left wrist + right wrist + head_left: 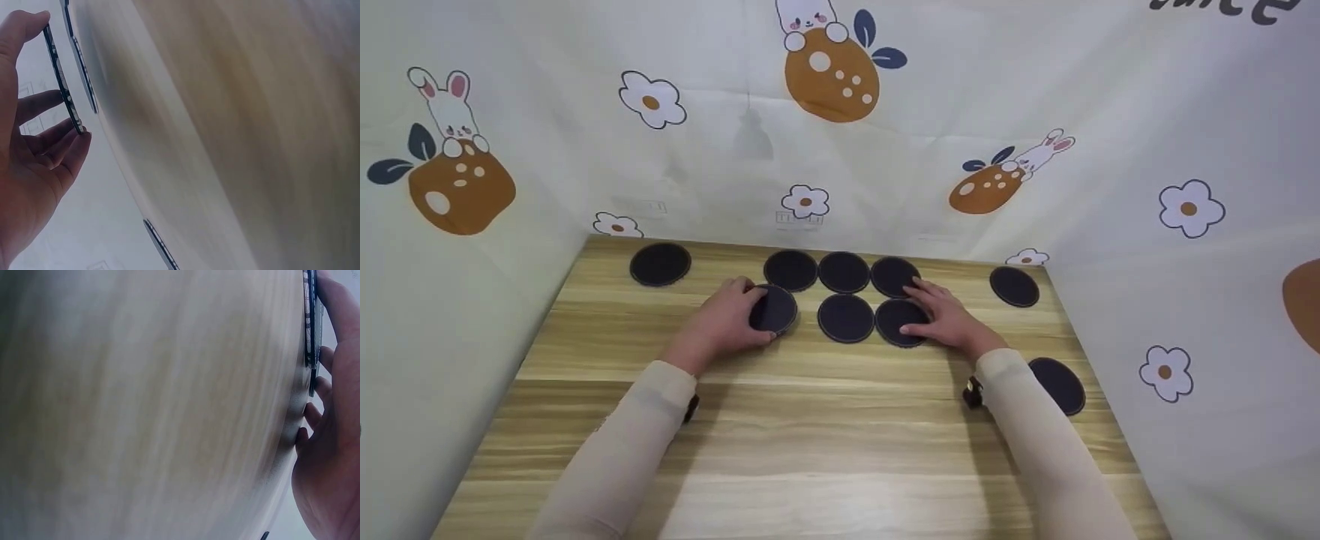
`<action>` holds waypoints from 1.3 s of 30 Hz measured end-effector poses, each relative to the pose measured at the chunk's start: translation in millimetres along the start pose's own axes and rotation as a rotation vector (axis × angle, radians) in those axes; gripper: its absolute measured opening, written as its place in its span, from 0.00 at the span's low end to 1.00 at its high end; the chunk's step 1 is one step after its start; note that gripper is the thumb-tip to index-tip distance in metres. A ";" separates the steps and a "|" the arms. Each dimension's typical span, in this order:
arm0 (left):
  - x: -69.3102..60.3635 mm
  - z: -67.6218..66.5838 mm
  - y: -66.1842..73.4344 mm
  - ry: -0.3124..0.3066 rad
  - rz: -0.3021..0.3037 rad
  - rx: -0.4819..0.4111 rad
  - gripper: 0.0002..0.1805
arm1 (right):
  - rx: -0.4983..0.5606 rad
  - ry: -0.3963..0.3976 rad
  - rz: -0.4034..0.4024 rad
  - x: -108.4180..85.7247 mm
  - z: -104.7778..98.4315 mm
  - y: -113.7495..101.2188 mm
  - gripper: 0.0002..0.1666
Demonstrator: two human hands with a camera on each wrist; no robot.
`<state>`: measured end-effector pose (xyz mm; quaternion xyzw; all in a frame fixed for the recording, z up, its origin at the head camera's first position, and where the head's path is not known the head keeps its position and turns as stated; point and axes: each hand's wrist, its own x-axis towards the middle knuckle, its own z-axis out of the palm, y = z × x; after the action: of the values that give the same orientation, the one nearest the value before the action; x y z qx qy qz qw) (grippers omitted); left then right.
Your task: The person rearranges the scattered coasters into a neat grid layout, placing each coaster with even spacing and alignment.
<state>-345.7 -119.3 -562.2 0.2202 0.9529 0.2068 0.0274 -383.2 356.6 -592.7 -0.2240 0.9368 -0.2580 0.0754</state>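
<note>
My left hand (pixel 724 319) pinches a round black coaster (pixel 777 311) by its edge, thumb on the near side and fingers on the far side. The left wrist view shows this coaster (pixel 62 84) edge-on, apart from the tabletop. My right hand (pixel 949 319) rests on the right coaster (pixel 894 330) of the near row, thumb on its top. Its spread fingers reach toward the coaster behind (pixel 892 276). Beside it lies another near-row coaster (pixel 846 318). The far row also has a middle coaster (pixel 844 271) and a left coaster (pixel 790 268).
One loose coaster (pixel 660 264) lies at the table's far left. Two more are on the right: one near the back corner (pixel 1015 286), another coaster (pixel 1061 386) partly behind the right sleeve. Printed cloth (pixel 720 172) encloses the wooden table (pixel 810 435) at the back and sides.
</note>
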 end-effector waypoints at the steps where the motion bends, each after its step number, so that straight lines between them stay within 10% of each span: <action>1: 0.8 0.9 1.4 -0.002 0.007 0.001 0.51 | 0.000 -0.001 0.000 0.1 0.1 0.0 0.53; 39: 17.7 9.7 24.4 -0.008 0.036 -0.026 0.51 | 0.002 0.001 0.002 -0.4 0.3 -0.4 0.54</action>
<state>-350.3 -88.0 -560.4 0.2380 0.9458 0.2188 0.0304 -382.6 356.4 -592.8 -0.2229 0.9368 -0.2589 0.0752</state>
